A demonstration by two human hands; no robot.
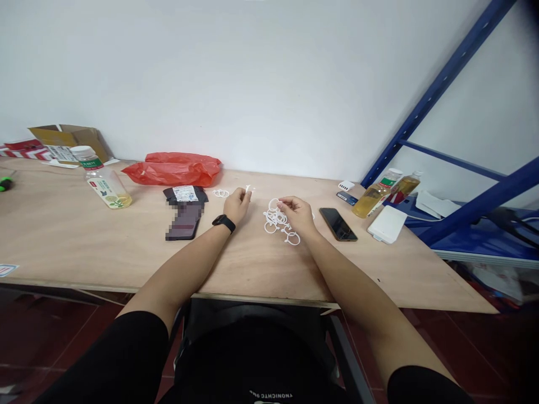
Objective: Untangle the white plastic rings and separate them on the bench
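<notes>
My left hand [237,205], with a dark watch on the wrist, is closed on a small white plastic piece [248,188] whose tip sticks up past the fingers. Its full shape is hidden by the hand. Between thumb and fingertips, my right hand [297,214] pinches a white plastic ring [274,205]. That ring is raised at the edge of a loose pile of similar white rings [272,227], each with a small tab. Left of my left hand, a few more white rings [221,193] lie on the wooden table [252,269].
A red plastic bag [177,170], a dark package [185,194] and a bottle [105,179] stand or lie to the left. On the right are a phone [338,224], a white case [387,224] and bottles of yellow drink [374,196]. Blue shelving [455,163] borders the right side.
</notes>
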